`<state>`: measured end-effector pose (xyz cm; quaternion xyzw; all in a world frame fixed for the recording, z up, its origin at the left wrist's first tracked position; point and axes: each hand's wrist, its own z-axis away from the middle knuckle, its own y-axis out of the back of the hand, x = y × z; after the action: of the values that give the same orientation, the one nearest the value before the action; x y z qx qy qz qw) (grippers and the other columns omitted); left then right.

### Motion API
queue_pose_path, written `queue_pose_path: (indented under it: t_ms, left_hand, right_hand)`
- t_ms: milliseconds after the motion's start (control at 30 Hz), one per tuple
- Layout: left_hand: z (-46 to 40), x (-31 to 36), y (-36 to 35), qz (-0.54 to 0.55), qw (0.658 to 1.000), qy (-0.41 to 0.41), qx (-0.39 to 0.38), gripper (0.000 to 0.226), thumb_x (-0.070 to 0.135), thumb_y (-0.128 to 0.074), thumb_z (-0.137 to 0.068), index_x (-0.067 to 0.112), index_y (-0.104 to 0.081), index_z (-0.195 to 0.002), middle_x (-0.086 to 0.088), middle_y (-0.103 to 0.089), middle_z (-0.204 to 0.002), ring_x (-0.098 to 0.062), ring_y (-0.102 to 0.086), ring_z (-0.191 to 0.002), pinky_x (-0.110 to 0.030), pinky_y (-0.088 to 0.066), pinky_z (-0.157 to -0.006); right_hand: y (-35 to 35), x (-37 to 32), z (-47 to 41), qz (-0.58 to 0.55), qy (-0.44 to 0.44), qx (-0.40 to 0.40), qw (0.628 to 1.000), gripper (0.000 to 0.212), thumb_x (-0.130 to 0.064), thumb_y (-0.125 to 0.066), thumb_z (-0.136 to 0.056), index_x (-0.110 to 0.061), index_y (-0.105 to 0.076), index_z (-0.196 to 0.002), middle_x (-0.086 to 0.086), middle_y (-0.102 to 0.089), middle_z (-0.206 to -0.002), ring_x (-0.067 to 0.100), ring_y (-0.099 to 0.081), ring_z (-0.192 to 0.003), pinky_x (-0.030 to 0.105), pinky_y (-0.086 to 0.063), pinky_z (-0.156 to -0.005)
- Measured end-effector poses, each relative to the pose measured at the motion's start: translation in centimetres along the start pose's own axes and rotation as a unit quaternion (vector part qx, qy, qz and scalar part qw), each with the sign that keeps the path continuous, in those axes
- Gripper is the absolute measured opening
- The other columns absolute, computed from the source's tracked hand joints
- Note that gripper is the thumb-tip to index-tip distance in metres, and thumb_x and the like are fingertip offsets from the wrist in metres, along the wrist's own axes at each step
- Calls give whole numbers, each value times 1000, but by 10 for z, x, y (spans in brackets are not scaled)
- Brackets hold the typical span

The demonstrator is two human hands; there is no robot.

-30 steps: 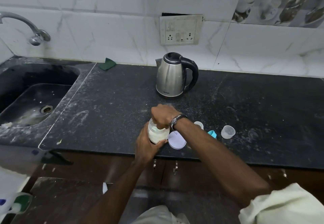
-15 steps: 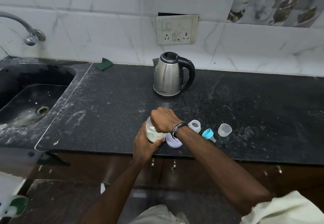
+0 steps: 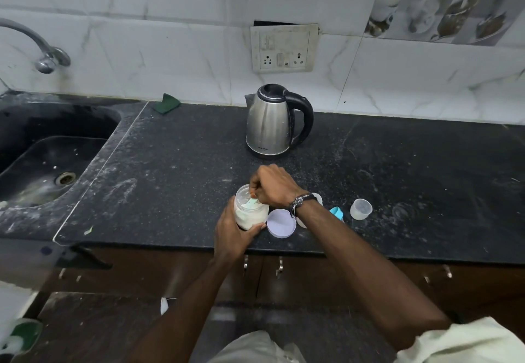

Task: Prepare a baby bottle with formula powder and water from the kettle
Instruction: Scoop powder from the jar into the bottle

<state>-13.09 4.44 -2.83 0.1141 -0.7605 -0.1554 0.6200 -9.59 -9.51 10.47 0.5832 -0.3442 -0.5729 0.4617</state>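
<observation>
The right hand (image 3: 274, 185) covers the far rim of the powder jar (image 3: 250, 212) and all but the pale green tip of a scoop (image 3: 252, 203). The right wrist hides most of a white bottle part (image 3: 317, 198) and the blue cap (image 3: 337, 213). Tap (image 3: 37, 47) cut off at left edge.

speckled black counter (image 3: 176, 164), silver-and-black kettle (image 3: 270, 124), lilac lid (image 3: 281, 223), white marbled wall tiles (image 3: 170, 50)

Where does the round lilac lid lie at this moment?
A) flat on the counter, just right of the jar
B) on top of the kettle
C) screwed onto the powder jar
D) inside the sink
A: the lilac lid lies flat on the dark counter beside the open powder jar, which the left hand holds while the right hand reaches into it.
</observation>
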Motion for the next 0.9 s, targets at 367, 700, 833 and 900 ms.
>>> queue_pose_path:
  t_ms: [367,700,833,900]
  left_hand:
    - [1,3,1,-6,1000,8,1,88,39,-90,-62,24,-48,-137,4,-63,-129,-13,-60,-118,-43,-51,-97]
    - [1,2,1,-13,1000,9,-2,83,47,-88,-61,29,-49,-133,8,-65,-124,-11,-62,-113,-42,-53,-93]
    - [0,0,1,-17,1000,5,-6,84,48,-87,-60,26,-49,-132,6,-65,-124,-13,-62,-113,-43,-53,-92]
    - [0,1,1,-22,1000,0,-7,86,53,-84,-60,25,-49,-132,6,-64,-124,-13,-61,-113,-42,-52,-92]
  right_hand:
    - [-3,0,2,-1,10,11,1000,15,-6,-72,-73,-18,-79,-79,-2,-77,-82,21,-70,-82,31,-55,-72]
    - [-4,5,0,-38,-6,-14,999,10,-7,-77,-71,-16,-77,-71,-6,-75,-75,13,-68,-75,34,-57,-74]
    - [-1,8,0,-51,-15,-9,999,12,-5,-75,-72,-17,-77,-71,-7,-75,-75,11,-68,-74,35,-58,-75]
    - [2,11,0,-59,-21,-6,998,11,-6,-76,-72,-17,-78,-73,-6,-76,-77,11,-70,-76,35,-58,-77]
